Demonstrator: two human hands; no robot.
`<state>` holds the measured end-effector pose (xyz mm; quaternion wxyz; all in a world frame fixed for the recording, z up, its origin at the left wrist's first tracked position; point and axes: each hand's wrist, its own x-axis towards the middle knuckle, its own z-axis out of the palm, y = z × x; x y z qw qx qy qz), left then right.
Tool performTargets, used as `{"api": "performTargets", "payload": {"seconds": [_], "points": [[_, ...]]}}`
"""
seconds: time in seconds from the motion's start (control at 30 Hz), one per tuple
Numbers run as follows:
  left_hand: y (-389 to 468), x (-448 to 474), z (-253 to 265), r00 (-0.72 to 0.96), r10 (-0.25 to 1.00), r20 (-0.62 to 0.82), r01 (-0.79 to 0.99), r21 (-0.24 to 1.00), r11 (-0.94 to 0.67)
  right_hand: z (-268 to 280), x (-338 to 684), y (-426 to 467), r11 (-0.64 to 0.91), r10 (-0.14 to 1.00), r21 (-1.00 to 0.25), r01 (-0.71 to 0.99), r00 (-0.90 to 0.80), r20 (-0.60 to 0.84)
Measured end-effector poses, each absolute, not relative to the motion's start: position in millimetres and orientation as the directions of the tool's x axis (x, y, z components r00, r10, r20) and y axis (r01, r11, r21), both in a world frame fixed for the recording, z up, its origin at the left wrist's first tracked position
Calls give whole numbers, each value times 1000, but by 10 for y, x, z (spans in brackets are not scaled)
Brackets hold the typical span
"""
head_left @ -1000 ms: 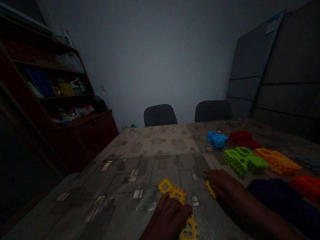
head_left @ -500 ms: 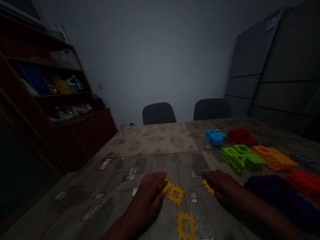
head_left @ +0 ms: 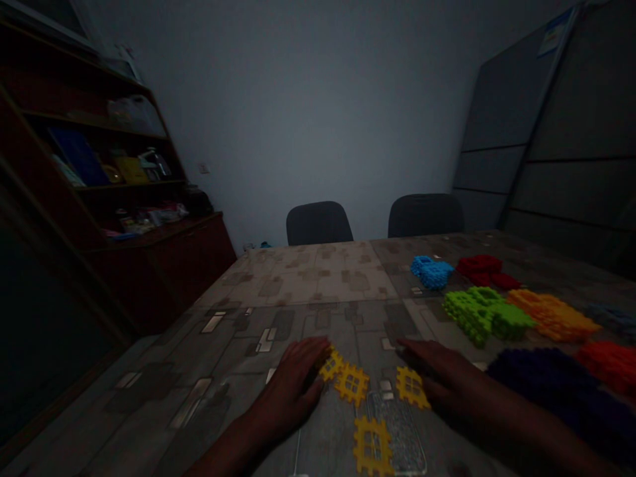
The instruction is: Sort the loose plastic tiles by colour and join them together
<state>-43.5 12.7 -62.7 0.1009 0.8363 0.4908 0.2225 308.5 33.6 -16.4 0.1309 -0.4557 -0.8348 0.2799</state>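
Observation:
My left hand [head_left: 295, 374] rests on the table, its curved fingers and thumb around the left edge of a yellow waffle block [head_left: 332, 364], partly hidden. Touching that block is a second yellow waffle block [head_left: 352, 383], lying flat. My right hand [head_left: 437, 364] has its fingers stretched out above a third yellow waffle block [head_left: 411, 386]; the thumb is by its right edge, which the hand partly covers. Another yellow waffle block [head_left: 372, 446] lies nearer to me, between my forearms.
Piles of waffle blocks sit on the right: blue [head_left: 431, 272], red [head_left: 479, 269], green [head_left: 484, 313], orange [head_left: 551, 315], dark purple [head_left: 551, 384] and red-orange [head_left: 609, 363]. Beyond the patterned tablecloth [head_left: 308, 271] stand two dark chairs [head_left: 319, 222]. A shelf cabinet [head_left: 163, 245] is at left.
The waffle block at my right hand has turned from nearly edge-on to showing its face, and the right fingers have straightened. More of the block at my left hand shows. The view shifted slightly.

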Motion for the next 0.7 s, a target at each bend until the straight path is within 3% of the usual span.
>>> {"api": "performTargets", "payload": {"seconds": [0.17, 0.5, 0.7], "points": [[134, -464, -680, 468, 856, 220, 768, 378, -517, -330, 3050, 323, 349, 870, -508, 787, -474, -137], [113, -412, -536, 443, 862, 248, 760, 406, -507, -210, 2909, 229, 441, 827, -456, 773, -547, -127], [108, -420, -560, 452, 866, 215, 770, 396, -501, -322, 2920, 231, 625, 715, -513, 588, -695, 76]]}}
